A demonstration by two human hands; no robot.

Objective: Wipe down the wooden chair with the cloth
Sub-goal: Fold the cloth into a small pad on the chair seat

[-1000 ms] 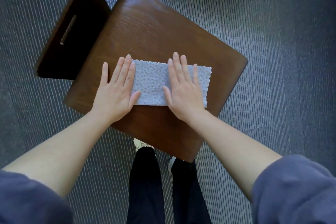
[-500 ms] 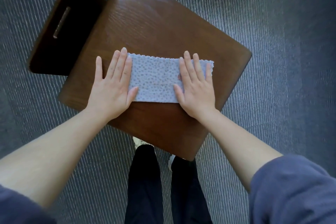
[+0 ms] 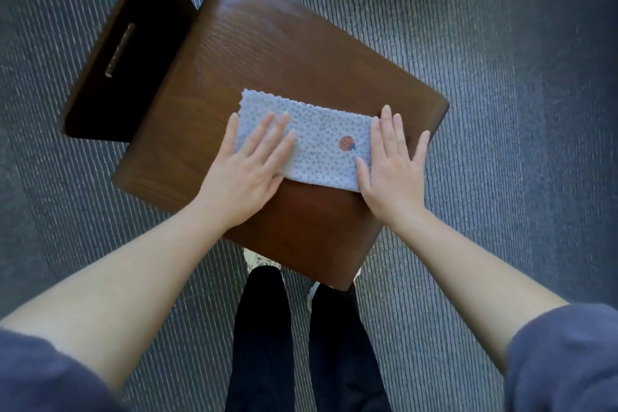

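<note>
Head view: left hand [image 3: 244,177] and right hand [image 3: 391,174], fingers [image 3: 267,135] straight, partly cover cloth [image 3: 321,140] ends on chair [image 3: 284,53]

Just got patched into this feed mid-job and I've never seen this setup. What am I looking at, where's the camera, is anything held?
No machine here: a person works with bare hands, and the one camera sits on their head, looking down, so the arms enter from the bottom. The left hand and right hand lie flat, fingers straight, on the two ends of a pale blue dotted cloth, pressing it onto the seat of a dark wooden chair. Nothing is gripped. The chair's backrest is at upper left; the person's dark trousers and grey striped carpet show below.
</note>
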